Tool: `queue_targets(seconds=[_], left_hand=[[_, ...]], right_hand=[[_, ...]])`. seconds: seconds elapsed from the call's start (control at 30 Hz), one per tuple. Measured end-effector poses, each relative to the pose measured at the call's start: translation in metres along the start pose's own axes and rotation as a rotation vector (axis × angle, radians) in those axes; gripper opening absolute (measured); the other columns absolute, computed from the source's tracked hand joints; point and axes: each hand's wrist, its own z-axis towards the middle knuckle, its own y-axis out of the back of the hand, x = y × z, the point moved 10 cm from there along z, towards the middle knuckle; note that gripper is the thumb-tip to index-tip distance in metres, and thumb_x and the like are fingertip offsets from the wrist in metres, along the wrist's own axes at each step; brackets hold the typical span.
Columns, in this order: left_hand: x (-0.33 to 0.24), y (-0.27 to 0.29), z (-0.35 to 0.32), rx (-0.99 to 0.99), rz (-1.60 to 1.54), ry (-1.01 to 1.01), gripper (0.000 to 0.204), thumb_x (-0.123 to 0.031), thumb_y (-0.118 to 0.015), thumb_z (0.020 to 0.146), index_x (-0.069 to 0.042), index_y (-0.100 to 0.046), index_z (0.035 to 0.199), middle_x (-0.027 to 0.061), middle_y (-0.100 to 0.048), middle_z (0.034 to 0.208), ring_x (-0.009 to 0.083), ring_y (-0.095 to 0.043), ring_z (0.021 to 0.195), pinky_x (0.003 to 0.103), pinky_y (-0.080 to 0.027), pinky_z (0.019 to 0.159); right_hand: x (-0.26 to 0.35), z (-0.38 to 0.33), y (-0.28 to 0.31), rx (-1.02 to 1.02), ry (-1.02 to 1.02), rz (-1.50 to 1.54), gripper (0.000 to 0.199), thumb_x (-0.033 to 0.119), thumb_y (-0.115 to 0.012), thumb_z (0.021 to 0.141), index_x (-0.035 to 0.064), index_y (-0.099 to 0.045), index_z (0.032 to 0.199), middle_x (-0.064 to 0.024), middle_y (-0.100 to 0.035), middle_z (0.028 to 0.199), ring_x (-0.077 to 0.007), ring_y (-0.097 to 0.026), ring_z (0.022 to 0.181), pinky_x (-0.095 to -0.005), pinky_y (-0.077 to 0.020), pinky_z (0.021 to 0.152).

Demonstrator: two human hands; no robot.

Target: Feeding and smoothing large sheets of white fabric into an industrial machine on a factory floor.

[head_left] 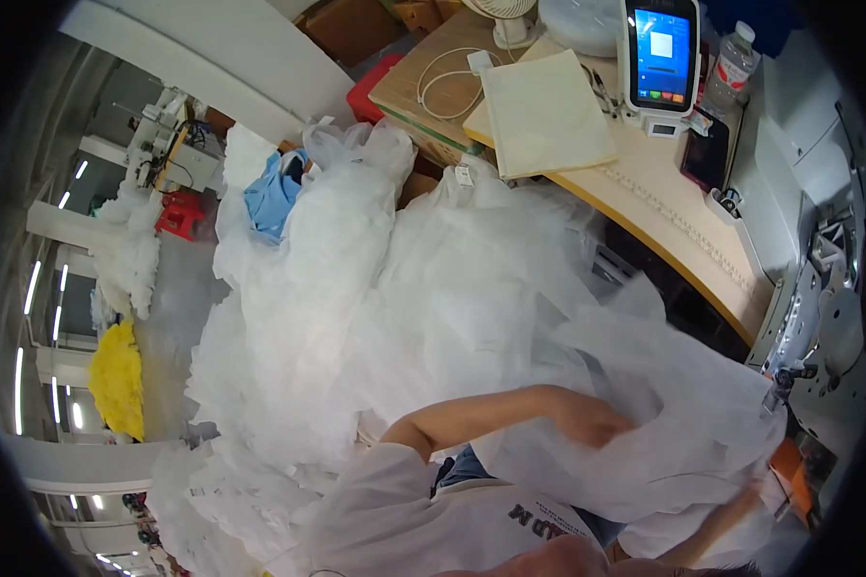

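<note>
With left hand (601,425) sunk in white tulle (688,385), and right hand (744,500) low beside the sewing machine (842,332).

Cannot tell left fingers apart from together, for folds over them; nor right ones, for blur and sheer cloth. Draped over the lap and up near the machine, with much of the bulk spread leftward in a heap (308,298) beside the worktop (659,159), presumably to let so wide and light a cloth trail freely. Bunched around the left hand, perhaps to take up slack near the right. Set on the worktop: pale paper (548,115), a dark phone (707,154) and an upright lit screen (661,58), likely to be within sight and reach. Lying on the heap, light-blue cloth (274,197).
</note>
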Motion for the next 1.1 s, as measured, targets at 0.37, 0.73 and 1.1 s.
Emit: queue_targets(seconds=[0.37, 0.73, 1.1], left_hand=[[0.114, 0.236, -0.199, -1.104, 0.774, 0.524, 0.057, -0.031, -0.067, 0.077, 0.002, -0.046, 0.119, 0.0239, -0.051, 0.117, 0.0382, -0.050, 0.105, 0.044, -0.041, 0.090], [0.040, 0.155, -0.147, -0.968, 1.186, 0.677, 0.058, -0.029, -0.068, 0.076, -0.002, -0.046, 0.122, 0.0203, -0.052, 0.117, 0.0354, -0.049, 0.109, 0.044, -0.043, 0.088], [0.144, 0.212, -0.238, -0.908, -0.632, 0.427, 0.026, -0.016, -0.055, 0.087, 0.002, -0.060, 0.106, 0.0093, -0.066, 0.094, 0.0189, -0.063, 0.080, 0.030, -0.051, 0.073]], right_hand=[[-0.002, -0.078, -0.078, 0.689, 0.279, -0.998, 0.059, 0.023, -0.067, 0.077, -0.0101, -0.045, 0.120, -0.0268, -0.048, 0.122, -0.0404, -0.042, 0.118, -0.0445, -0.0347, 0.099], [0.013, 0.004, 0.102, 0.164, 0.527, -0.664, 0.035, 0.014, -0.056, 0.085, -0.0025, -0.053, 0.115, -0.0168, -0.055, 0.115, -0.0290, -0.055, 0.104, -0.0343, -0.0458, 0.088], [0.200, -0.175, -0.213, 0.746, 0.747, -0.185, 0.043, 0.001, -0.067, 0.073, 0.0046, -0.056, 0.114, -0.0137, -0.057, 0.115, -0.0296, -0.052, 0.111, -0.0337, -0.0407, 0.094]])
